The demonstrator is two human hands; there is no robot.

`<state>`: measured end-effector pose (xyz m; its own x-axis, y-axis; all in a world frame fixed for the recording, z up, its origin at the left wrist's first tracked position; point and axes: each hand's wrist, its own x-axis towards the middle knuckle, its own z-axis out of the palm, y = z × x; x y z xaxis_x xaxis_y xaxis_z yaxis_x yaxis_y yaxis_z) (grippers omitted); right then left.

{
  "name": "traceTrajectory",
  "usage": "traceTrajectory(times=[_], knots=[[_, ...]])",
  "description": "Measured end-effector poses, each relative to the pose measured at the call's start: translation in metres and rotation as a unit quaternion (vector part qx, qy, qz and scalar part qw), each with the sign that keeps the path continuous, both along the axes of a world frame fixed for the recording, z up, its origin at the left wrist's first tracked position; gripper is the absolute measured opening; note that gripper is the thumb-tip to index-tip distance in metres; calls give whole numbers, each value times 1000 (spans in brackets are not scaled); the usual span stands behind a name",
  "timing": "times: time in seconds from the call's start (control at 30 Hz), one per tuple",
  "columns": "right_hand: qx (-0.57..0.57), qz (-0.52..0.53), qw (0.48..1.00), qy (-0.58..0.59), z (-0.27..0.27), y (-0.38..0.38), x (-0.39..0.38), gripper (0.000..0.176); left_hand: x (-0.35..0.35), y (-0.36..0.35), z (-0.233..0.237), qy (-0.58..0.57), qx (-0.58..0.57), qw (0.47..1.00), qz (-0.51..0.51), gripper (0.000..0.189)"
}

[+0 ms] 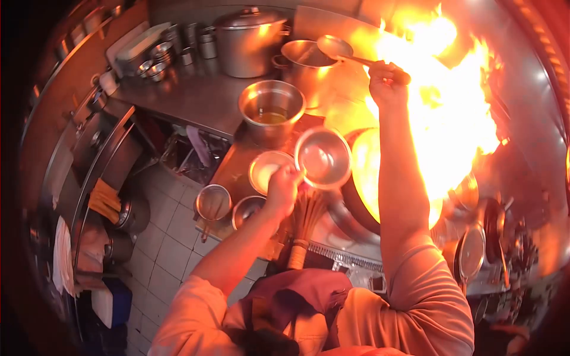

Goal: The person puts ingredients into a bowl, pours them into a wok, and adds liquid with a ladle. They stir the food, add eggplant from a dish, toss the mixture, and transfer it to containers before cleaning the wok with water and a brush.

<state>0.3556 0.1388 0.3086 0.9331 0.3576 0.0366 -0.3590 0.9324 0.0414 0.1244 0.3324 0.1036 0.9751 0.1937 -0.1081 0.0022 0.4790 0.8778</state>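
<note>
My left hand (282, 188) grips the rim of a small steel bowl (323, 157), tilted toward the wok (359, 178). High flames (442, 113) rise from the wok and cover its right side. My right hand (386, 80) is raised above the wok, shut on the handle of a long ladle (335, 47) whose bowl reaches over a steel pot (306, 59). A bamboo wok brush (303, 228) stands just below my left hand.
A steel bowl of liquid (272, 107), a bowl of pale seasoning (266, 169) and smaller bowls (214, 203) crowd the counter left of the wok. A large lidded stockpot (249, 41) stands at the back. Tiled floor (169, 237) lies on the left.
</note>
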Motion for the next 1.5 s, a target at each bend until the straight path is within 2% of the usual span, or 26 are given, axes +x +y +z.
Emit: traceTrajectory(times=[0.13,0.2,0.3,0.33,0.4,0.47,0.5,0.53,0.57,0.63,0.67,0.73,0.9,1.07,1.2,1.27,1.33,1.4,1.43,1.47,1.5], knots=[[42,37,997,-59,41,-77,-128,4,54,-35,27,-29,45,998,-22,14],[62,46,994,-75,35,-123,-191,3,73,-70,45,-6,43,998,-38,14],[29,108,988,-108,20,-186,-250,12,98,-115,43,-21,33,997,-62,12],[-9,77,994,-82,14,-201,-269,13,99,-131,46,-5,44,997,-61,10],[-109,27,988,-105,-7,-226,-299,15,92,-163,38,15,58,996,-70,9],[-201,94,967,-128,-57,-275,-302,15,84,-186,27,18,90,993,-80,6],[-234,42,968,-78,-66,-279,-320,16,75,-194,23,38,135,989,-57,6],[-264,-10,964,-29,-73,-281,-341,16,65,-202,20,21,102,994,-44,4],[-260,-14,965,-29,-81,-291,-355,16,57,-206,19,13,112,993,-40,4],[-348,-89,933,15,-95,-310,-378,18,44,-209,17,4,97,995,-32,6],[-344,-90,935,17,-99,-320,-388,18,37,-209,15,4,72,997,-28,7],[-201,-46,978,-32,-104,-343,-405,20,30,-208,11,6,59,998,-37,9],[-107,-28,991,-79,-85,-372,-447,23,24,-217,-9,-14,41,997,-57,11],[-97,-10,993,-69,-54,-377,-478,23,18,-247,-10,14,3,998,-66,10],[-122,5,991,-46,-55,-369,-487,22,20,-266,-5,45,0,993,-109,9],[-182,-14,980,-79,-63,-360,-486,25,25,-273,-1,66,34,991,-112,7],[-188,-18,978,-83,-66,-350,-485,27,33,-274,8,57,25,991,-119,5],[-158,-50,983,-75,-64,-342,-487,27,43,-273,25,49,121,979,-154,5],[-140,-54,986,-73,-61,-342,-489,28,42,-275,41,17,169,977,-129,7],[-142,-56,986,-72,-59,-341,-492,28,42,-273,57,17,167,977,-132,7],[-129,-63,987,-75,-58,-340,-496,29,47,-270,73,-49,295,945,-134,8]])
